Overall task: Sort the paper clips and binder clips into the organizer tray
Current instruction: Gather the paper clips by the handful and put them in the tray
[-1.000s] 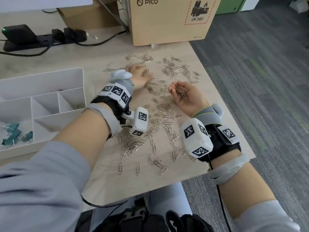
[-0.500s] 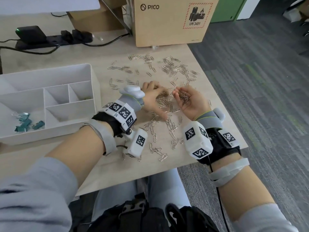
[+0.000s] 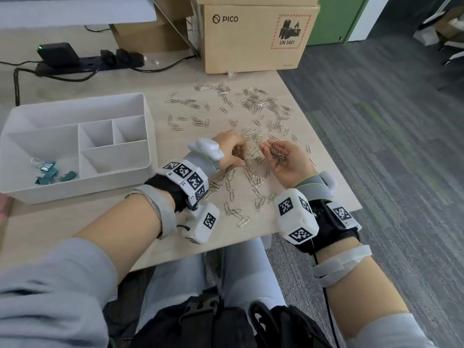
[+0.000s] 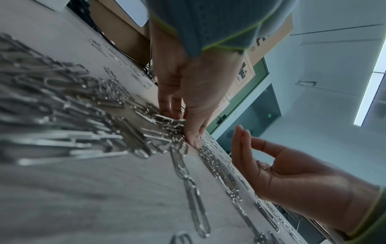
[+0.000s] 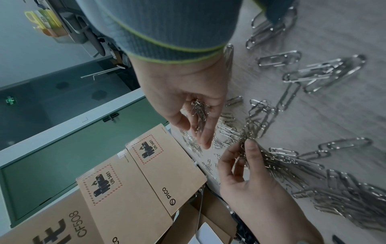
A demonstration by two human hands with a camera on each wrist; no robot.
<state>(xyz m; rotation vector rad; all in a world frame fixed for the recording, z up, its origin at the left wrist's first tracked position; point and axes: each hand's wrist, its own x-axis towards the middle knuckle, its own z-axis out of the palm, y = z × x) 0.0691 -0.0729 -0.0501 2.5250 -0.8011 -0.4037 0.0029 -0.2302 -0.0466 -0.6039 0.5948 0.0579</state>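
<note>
Silver paper clips (image 3: 253,104) lie scattered over the wooden table. My left hand (image 3: 242,153) rests on the table and pinches a bunch of them between thumb and fingers (image 4: 193,132). Just to its right, my right hand (image 3: 272,150) is palm up and cupped, with a small heap of paper clips (image 5: 199,110) in its palm. The white organizer tray (image 3: 148,136) stands at the left. Several teal binder clips (image 3: 52,170) lie in its near-left compartment, and its other compartments look bare.
A PICO cardboard box (image 3: 256,36) stands at the table's far edge behind the clips. A black power strip (image 3: 88,62) with cables lies at the back left. The table's right edge (image 3: 326,151) runs close beside my right hand, with carpet beyond.
My left hand has drawn back from the far clips to a pile beside my right hand and closed on a bunch. The right hand stays cupped with its clips.
</note>
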